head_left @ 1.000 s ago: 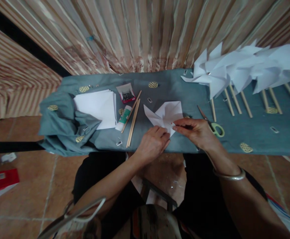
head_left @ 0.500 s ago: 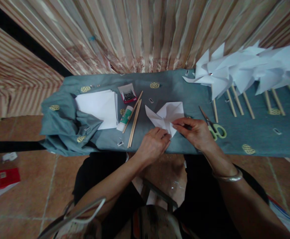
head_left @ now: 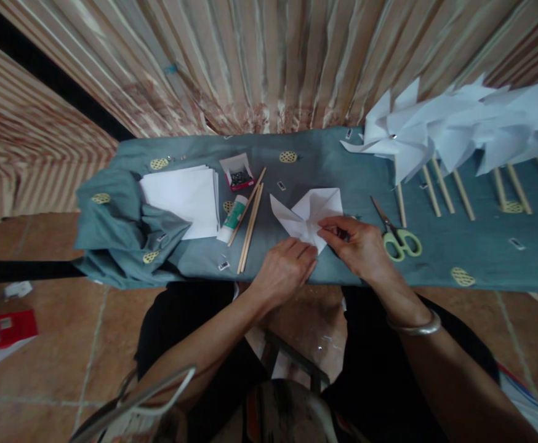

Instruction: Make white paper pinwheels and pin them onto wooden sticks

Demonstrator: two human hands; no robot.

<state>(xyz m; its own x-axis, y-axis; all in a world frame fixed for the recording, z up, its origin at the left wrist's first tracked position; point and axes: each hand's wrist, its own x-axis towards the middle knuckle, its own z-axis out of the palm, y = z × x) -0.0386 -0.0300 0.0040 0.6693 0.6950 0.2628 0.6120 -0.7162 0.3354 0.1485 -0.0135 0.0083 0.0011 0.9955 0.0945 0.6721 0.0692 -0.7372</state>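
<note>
edges: near edge of the counter (head_left: 439,252) runs just below both hands; left wrist crosses it, and the right forearm reaches in over it. far edge lies along the hanging curtain (head_left: 269,67).

position: folded paper (head_left: 317,206) lies on the counter about mid-width, near corner just inside the near edge, a far-left point curling up.

room: a strip of patterned cloth separates paper from wooden sticks (head_left: 250,237) at left; a wider stretch runs from paper back to the curtain. to the right, scissors (head_left: 393,232) lie just beside the right hand (head_left: 359,246), green handles nearest it. finished pinwheels (head_left: 458,129) fill the far right. glue stick (head_left: 233,218), small box (head_left: 240,178) and paper stack (head_left: 183,203) sit beyond the sticks, left.

fingers, right: thumb and forefinger brought together, pinching a flap near the middle of the paper.

fingers, left: left hand (head_left: 285,264) bent, fingers side by side, resting on the near left part of the paper; tips partly hidden, cannot tell whether they pinch.
</note>
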